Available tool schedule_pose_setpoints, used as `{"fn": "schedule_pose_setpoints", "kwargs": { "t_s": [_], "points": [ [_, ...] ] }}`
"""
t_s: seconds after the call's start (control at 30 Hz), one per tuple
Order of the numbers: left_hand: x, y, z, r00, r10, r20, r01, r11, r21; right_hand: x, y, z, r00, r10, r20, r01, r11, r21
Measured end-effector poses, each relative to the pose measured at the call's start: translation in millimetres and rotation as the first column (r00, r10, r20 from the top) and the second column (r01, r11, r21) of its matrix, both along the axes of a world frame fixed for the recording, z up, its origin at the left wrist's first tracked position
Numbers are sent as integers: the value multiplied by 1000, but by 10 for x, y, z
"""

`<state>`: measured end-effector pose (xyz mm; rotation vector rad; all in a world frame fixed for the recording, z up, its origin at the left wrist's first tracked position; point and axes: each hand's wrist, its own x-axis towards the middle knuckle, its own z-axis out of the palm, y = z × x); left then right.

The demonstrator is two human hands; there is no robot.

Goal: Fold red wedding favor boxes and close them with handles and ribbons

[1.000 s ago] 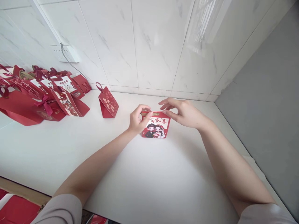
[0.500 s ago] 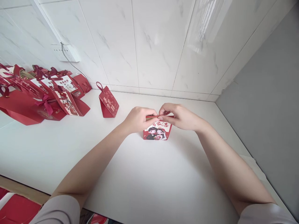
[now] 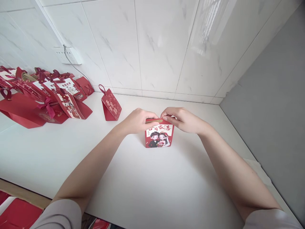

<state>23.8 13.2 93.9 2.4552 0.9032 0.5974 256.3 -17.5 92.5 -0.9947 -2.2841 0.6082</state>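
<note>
One red box (image 3: 159,138), flat-faced and seemingly of card, stands on the smooth white tabletop (image 3: 152,184) between two bare hands; a cartoon couple and red lettering decorate its front. The left hand (image 3: 140,122) keeps its grip nearly closed, thumb and fingers either side of the top edge by a gold strip (image 3: 156,121); the right hand (image 3: 182,119) pinches that edge, its fingertips near the left's. Whether the box contains anything cannot be told. One wedge-shaped red packet (image 3: 111,106), ribbon-looped, stands apart leftward. Farther left, beribboned red packages (image 3: 47,90) crowd near glossy, grey-veined tiles (image 3: 162,47), too overlapped to count.
</note>
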Motion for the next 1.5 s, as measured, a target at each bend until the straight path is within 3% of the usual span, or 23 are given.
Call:
{"fn": "schedule_pose_setpoints", "kwargs": {
  "t_s": [0.1,0.2,0.27,0.37,0.47,0.7,1.0,1.07,1.17,1.3,1.4,1.5],
  "points": [
    [-120,33,134,994,0,-108,-3,1000,-28,-62,101,-165,976,-17,-217,-8,993,-114],
    [-280,89,253,990,13,-141,-24,997,-77,-191,239,-494,815,-100,-571,-76,958,-276],
    [-387,126,307,992,3,-126,-17,994,-110,-283,300,-723,731,-142,-668,-179,904,-389],
    [-503,154,366,995,-15,-97,1,990,-139,-377,308,-938,753,-110,-648,-347,771,-534],
    [-547,152,407,996,-2,-84,-10,991,-136,-412,275,-977,788,-33,-615,-409,718,-563],
    [-581,184,390,985,65,-160,-81,992,-101,-391,301,-988,811,-17,-584,-396,719,-571],
    [-607,208,403,969,34,-245,-37,999,-8,-416,307,-1008,800,7,-600,-420,721,-551],
    [-599,201,397,959,90,-268,-85,996,29,-423,317,-1030,793,21,-609,-431,726,-535],
    [-550,147,398,932,251,-263,-220,965,140,-435,354,-1132,806,-49,-589,-343,774,-533],
    [-445,13,439,884,413,-217,-340,889,306,-485,383,-1298,789,-243,-564,-60,884,-464],
    [-394,-79,475,796,551,-250,-499,832,243,-543,315,-1315,778,-364,-511,191,913,-360],
    [-411,-137,498,714,617,-331,-616,778,121,-606,174,-1245,818,-357,-450,234,923,-306]
  ]
}}
